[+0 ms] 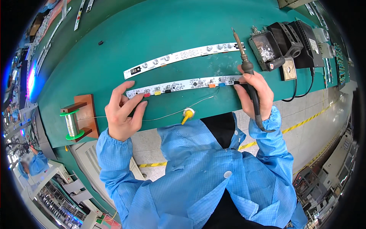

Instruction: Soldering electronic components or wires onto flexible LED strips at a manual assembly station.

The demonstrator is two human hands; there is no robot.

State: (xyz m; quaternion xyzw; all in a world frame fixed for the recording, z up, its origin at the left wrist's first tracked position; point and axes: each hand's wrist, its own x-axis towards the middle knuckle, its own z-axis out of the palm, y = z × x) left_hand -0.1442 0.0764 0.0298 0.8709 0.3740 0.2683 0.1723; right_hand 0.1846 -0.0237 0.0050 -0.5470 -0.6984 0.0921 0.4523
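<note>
A long white circuit board strip, with red, yellow, black, orange and blue connectors along its near edge, lies across the green mat in front of me. My left hand grips its left end between thumb and fingers. At the other end, my right hand has thumb and forefinger at the board's tip. The same hand holds a soldering iron, its tip pointing up and away from the strip. Beyond lies a second white strip with round clear domes. Thin solder wire passes by my left hand.
At left, a solder spool sits on a wooden holder. A yellow-tipped round piece is at the mat's near edge. Far right are a metal tray of solder scraps, an iron stand, a sponge and a black box.
</note>
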